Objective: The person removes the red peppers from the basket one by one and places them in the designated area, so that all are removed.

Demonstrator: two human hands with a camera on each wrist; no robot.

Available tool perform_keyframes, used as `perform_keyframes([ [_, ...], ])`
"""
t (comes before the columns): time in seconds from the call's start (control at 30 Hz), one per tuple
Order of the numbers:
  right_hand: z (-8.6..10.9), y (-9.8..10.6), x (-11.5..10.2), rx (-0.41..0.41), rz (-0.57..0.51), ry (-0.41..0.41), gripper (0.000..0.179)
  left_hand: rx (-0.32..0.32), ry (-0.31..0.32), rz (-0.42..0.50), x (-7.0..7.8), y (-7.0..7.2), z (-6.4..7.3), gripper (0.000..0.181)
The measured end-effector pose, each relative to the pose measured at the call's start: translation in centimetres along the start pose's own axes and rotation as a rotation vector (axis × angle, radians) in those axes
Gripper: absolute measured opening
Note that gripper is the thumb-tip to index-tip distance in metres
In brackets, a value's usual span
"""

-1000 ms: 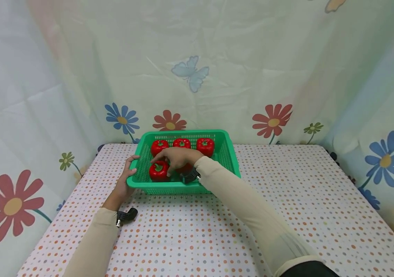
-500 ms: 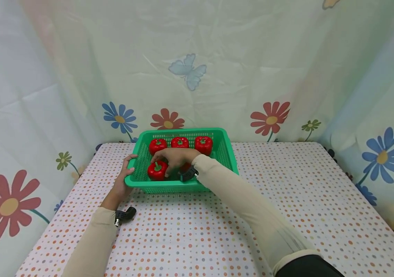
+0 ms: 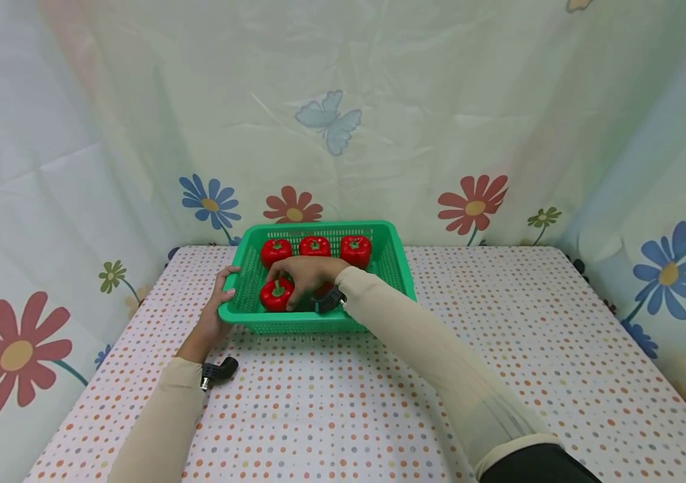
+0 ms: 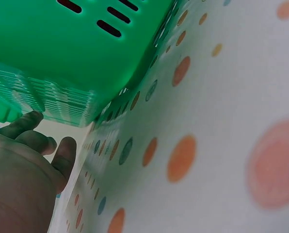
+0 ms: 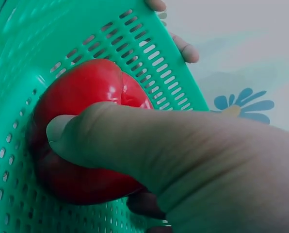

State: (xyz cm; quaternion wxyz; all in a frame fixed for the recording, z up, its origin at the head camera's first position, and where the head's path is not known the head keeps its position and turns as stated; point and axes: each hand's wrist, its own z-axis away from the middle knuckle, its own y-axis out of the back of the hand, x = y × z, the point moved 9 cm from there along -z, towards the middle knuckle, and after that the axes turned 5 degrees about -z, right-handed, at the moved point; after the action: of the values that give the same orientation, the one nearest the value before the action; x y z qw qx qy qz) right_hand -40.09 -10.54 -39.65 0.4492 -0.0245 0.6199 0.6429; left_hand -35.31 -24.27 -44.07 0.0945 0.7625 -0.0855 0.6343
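A green plastic basket (image 3: 294, 324) holds several red bell peppers. My right hand (image 3: 309, 272) reaches into it and grips the front-left bell pepper (image 3: 276, 295), fingers behind and thumb on the near side. In the right wrist view the thumb lies across the shiny side of this pepper (image 5: 81, 182), which sits by the slotted wall. Another pepper (image 3: 322, 289) is mostly hidden beneath the right hand. At the basket's left end, my left hand (image 3: 212, 315) holds the rim; in the left wrist view its fingers (image 4: 25, 125) are by the outer wall.
Three more peppers stand along the basket's back side, the left one (image 3: 276, 252), the middle one (image 3: 315, 246) and the right one (image 3: 356, 251). The basket rests on a dotted tablecloth (image 3: 499, 322), near a flowered curtain (image 3: 403, 134) behind the table.
My right hand's fingers have drawn in around the front-left pepper. The left hand keeps its place on the basket rim. The head view has shifted slightly.
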Motion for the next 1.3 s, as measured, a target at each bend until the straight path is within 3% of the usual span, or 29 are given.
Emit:
perform_keyframes([
  [0.27,-0.1,0.6,0.2,0.043,-0.048,0.046,0.060,0.008,0.002,-0.002,0.1,0.1,-0.1,0.045],
  [0.47,-0.3,1.7,-0.2,0.124,-0.137,0.097,0.065,0.020,0.009,0.000,0.1,0.1,-0.2,0.047],
  [0.8,0.0,2.8,-0.8,0.200,-0.397,0.201,0.066,0.025,0.010,0.006,0.1,0.1,-0.1,0.045],
  [1.0,0.8,3.3,-0.3,0.252,-0.413,0.200,0.070,0.012,0.011,0.010,-0.5,-0.1,-0.1,0.046],
  [1.13,1.8,3.7,0.2,0.262,-0.417,0.150,0.073,0.012,0.015,0.002,-0.6,-0.1,0.0,0.046],
  [1.3,3.4,4.6,0.7,0.263,-0.511,0.113,0.071,0.011,-0.008,0.001,-0.3,0.1,-0.1,0.045],
])
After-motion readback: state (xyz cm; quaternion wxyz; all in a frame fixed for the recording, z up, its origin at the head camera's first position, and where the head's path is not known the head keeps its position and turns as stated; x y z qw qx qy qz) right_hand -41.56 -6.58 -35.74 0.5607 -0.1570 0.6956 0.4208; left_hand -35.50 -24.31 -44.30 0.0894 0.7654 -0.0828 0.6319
